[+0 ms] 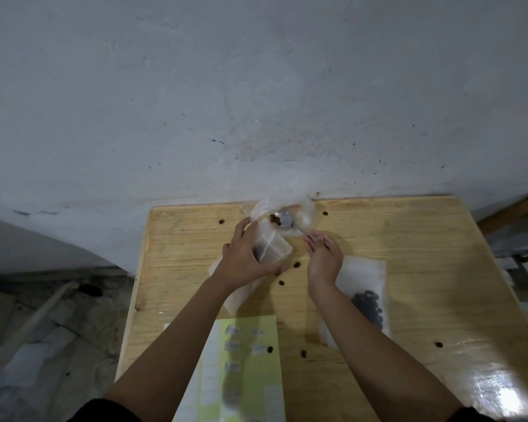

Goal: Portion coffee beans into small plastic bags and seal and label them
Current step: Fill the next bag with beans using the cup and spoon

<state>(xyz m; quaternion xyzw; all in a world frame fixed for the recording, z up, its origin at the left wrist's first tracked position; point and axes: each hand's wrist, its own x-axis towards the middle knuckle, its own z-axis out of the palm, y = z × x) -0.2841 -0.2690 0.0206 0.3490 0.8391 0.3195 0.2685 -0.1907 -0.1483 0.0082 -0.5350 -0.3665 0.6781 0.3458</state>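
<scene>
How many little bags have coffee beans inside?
2. One little bag is held by the left hand; the second bag lies on the table beside the right forearm. More may hide under the arms.

A glossy, varnished wooden table (409,254) is seen at lower right; thin translucent plastic bags (361,275), a matt paper label sheet (256,376), rough plastered wall (226,86) above.

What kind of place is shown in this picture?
Probably a plain workroom or storeroom, not a shop: a light wooden table stands against a rough grey plaster wall, beside a cracked grey floor.
</scene>
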